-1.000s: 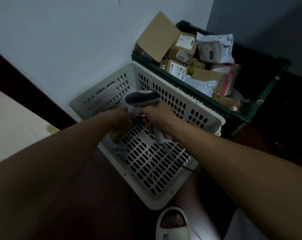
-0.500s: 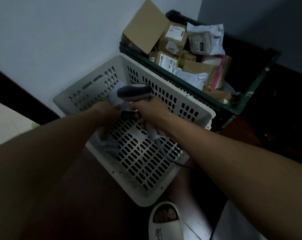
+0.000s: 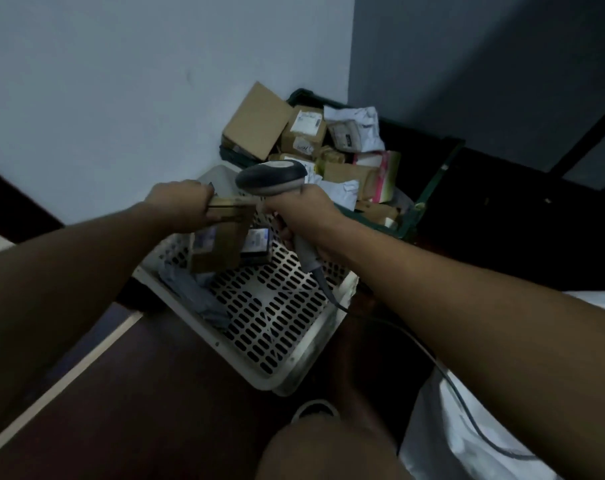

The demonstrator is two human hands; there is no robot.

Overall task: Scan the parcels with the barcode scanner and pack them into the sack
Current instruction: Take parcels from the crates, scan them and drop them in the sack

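- Parcel in hand: a small brown cardboard box (image 3: 221, 242) with a pale printed label on its near face hangs above the left part of the white perforated plastic basket (image 3: 277, 327), held by its upper edge.
- Left hand (image 3: 183, 209) grips that upper edge, fingers curled over the top of the box; the fingertips are hidden on the far side.
- Right hand (image 3: 301, 216) is wrapped around the handle of the grey and white corded barcode scanner (image 3: 271, 176), whose head sits just right of the box top and points left across it. I cannot tell whether the trigger is pressed.
- Handling, as a judgement: the box looks stiff and light, since one hand carries it from an edge without visible strain. Cardboard gives good friction, but an edge hold lets it swing, so a hold across two opposite faces would steady the label for the scan.
- Soft grey plastic mailer bags (image 3: 190, 289) lie crumpled in the basket's left near corner; these would be limp and slippery, best gathered in a full handful.
- Another small labelled parcel (image 3: 257, 244) lies in the basket behind the held box.
- Dark green crate (image 3: 432, 188), far right of the basket, is heaped with more cardboard boxes and white mailers.
- White fabric (image 3: 443, 445) at the near right may be the sack; the scanner cable trails over it.
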